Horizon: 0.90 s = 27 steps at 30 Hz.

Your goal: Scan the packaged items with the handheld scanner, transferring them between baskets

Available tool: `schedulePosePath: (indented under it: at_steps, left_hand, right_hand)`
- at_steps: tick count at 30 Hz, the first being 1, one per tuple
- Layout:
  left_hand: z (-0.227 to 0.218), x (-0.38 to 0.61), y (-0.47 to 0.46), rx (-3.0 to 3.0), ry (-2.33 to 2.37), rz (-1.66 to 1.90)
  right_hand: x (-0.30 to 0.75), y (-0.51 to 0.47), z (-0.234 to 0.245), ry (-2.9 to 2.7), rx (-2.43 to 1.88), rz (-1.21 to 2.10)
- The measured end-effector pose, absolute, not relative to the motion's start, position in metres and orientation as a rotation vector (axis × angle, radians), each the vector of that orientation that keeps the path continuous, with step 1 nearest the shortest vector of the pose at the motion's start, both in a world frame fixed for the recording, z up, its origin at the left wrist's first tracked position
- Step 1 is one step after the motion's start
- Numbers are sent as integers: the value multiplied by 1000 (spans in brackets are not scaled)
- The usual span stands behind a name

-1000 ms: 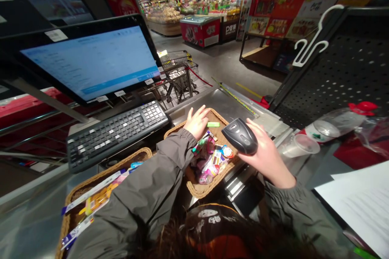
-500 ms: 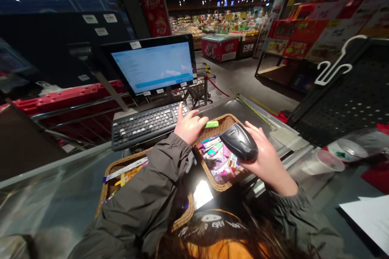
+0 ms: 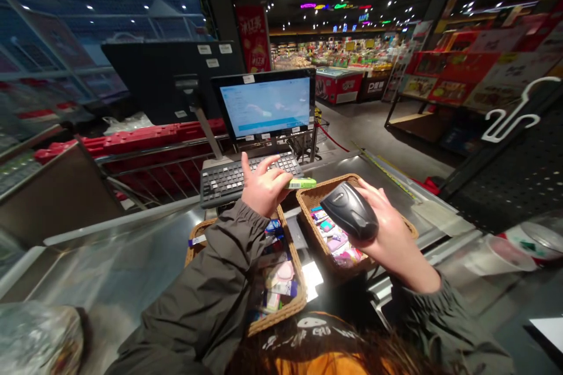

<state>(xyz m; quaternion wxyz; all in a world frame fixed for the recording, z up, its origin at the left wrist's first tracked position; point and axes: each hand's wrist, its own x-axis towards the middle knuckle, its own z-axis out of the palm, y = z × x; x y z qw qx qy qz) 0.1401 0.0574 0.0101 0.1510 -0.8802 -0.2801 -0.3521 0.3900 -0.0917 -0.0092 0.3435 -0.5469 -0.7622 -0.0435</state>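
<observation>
My left hand (image 3: pixel 266 186) pinches a small green pack (image 3: pixel 301 183) with a pale barcode-like patch between thumb and curled fingers; its index finger sticks out. Below that hand is the black keyboard (image 3: pixel 224 183). A black handheld barcode scanner (image 3: pixel 349 211) is gripped in my right hand (image 3: pixel 393 234), its head tilted toward the left. Under the scanner stands a wicker basket (image 3: pixel 314 238) of small colourful packaged items. A second wicker basket (image 3: pixel 301 281), holding more small packets, is partly covered by my left sleeve.
Behind the keyboard stands a lit monitor (image 3: pixel 268 106), with a dark second screen (image 3: pixel 153 79) to its left. A metal counter (image 3: pixel 118 263) runs along the left, bearing a plastic-wrapped bundle (image 3: pixel 39 337). At right are a paper cup (image 3: pixel 501 255) and a white hanger (image 3: pixel 521 111).
My view has swung left, so the surroundings sit further right. My left hand and the green pack have drawn back left relative to the baskets. The right hand keeps hold of the scanner.
</observation>
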Motion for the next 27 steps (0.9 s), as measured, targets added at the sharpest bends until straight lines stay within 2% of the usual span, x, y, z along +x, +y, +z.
schedulePosePath:
  at_steps: [19, 27]
  left_hand:
    - [7, 76, 32, -2399, -983, -1045]
    - [-5, 54, 17, -2540, -1112, -860]
  right_hand:
    - [331, -94, 6, -2241, -1221, 64]
    - [325, -92, 4, -2266, -1237, 124]
